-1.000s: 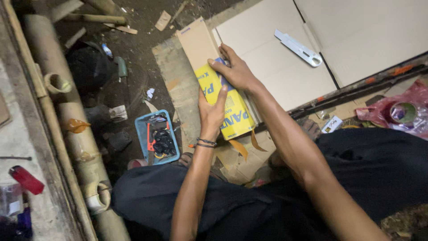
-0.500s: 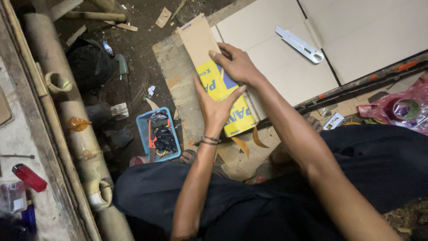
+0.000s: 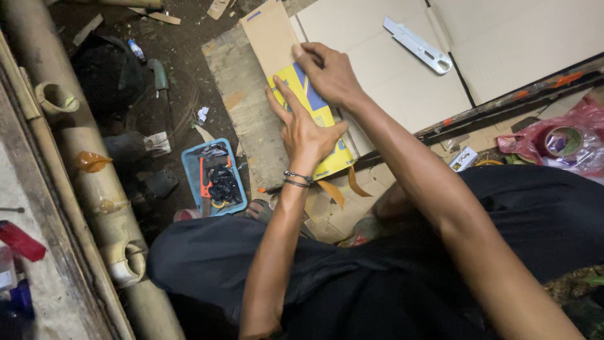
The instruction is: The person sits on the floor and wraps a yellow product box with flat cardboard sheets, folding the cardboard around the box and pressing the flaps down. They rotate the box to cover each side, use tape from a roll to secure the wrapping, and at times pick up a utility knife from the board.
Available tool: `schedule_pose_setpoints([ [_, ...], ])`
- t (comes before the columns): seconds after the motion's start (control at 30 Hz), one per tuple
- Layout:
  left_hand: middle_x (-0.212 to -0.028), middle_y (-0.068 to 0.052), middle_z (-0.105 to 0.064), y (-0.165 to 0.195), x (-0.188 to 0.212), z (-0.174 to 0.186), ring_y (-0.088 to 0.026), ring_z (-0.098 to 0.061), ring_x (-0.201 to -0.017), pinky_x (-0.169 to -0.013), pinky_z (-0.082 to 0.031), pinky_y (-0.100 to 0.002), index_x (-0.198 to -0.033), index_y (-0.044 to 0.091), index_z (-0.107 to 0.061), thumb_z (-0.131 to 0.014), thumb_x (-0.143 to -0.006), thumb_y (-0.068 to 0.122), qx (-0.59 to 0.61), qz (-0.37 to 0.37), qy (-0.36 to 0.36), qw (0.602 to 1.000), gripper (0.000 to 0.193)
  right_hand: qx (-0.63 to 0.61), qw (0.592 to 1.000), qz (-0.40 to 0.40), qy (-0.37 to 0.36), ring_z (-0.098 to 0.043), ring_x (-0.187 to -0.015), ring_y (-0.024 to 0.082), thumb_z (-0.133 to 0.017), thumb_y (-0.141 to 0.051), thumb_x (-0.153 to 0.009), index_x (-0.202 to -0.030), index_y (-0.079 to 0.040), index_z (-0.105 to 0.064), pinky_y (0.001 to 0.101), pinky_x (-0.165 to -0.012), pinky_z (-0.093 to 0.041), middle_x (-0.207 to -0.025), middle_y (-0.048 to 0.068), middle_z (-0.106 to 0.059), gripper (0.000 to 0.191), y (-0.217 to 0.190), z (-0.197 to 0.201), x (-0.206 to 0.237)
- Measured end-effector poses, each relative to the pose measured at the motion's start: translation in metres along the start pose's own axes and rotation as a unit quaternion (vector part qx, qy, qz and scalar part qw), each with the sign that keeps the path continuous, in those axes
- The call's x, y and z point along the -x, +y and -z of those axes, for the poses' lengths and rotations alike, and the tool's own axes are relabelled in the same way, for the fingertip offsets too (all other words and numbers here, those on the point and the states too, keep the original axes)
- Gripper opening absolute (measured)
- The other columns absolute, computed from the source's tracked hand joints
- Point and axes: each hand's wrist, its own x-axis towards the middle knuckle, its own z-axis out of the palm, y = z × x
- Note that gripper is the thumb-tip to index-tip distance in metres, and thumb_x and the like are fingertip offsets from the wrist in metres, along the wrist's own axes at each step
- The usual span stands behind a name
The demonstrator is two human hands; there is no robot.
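Hands (image 3: 305, 129) higher on cardboard strip (image 3: 277, 44)

Dirt floor (image 3: 182, 75) under cardboard sheets (image 3: 377, 69), blue tray (image 3: 214, 177).

Left hand (image 3: 304, 129) presses flat on the yellow cardboard strip (image 3: 296, 82); right hand (image 3: 330, 72) grips its edge. Utility knife (image 3: 418, 45) lies at 1 o'clock.

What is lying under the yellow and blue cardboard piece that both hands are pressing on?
Under the yellow cardboard piece a worn wooden board shows to one side and pale cardboard sheets to the other. The left hand and right hand cover its middle, so nothing beneath shows.
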Motion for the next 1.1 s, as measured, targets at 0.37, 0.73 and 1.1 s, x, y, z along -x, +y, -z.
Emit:
schedule_pose_setpoints([
  [0.37,-0.162,-0.036,-0.003,-0.004,0.003,0.000,-0.054,-0.055,-0.125,-0.098,-0.052,-0.051,-0.161,0.015,0.003,-0.096,-0.051,0.030,0.009,-0.030,0.018,0.999,0.150,0.401,0.886,0.073,0.222,-0.052,-0.107,0.044,-0.091,-0.025,-0.078,-0.130,0.001,-0.062,0.0562,-0.092,-0.040,-0.122,0.027,-0.056,0.065,0.050,0.136,0.048],
  [0.73,-0.164,-0.033,-0.007,-0.005,0.012,-0.009,-0.055,-0.058,-0.119,-0.097,-0.053,-0.052,-0.163,0.020,0.000,-0.096,-0.061,0.038,-0.008,-0.018,0.045,0.999,0.140,0.032,0.974,-0.042,0.218,-0.067,-0.081,0.022,-0.055,-0.019,-0.107,-0.122,0.005,-0.054,0.0381,-0.070,-0.053,-0.095,0.018,-0.068,0.029,0.051,0.084,0.077],
  [1.1,-0.169,-0.038,0.005,-0.054,-0.002,-0.007,-0.048,-0.017,-0.161,-0.127,-0.032,-0.044,-0.171,0.007,-0.003,-0.082,-0.095,0.034,0.130,-0.083,-0.032,0.988,0.113,-0.028,0.993,0.021,0.112,-0.070,-0.107,0.021,-0.057,-0.041,-0.109,-0.127,-0.002,-0.071,0.0348,-0.090,-0.055,-0.119,0.017,-0.074,0.045,-0.031,0.027,0.140],
])
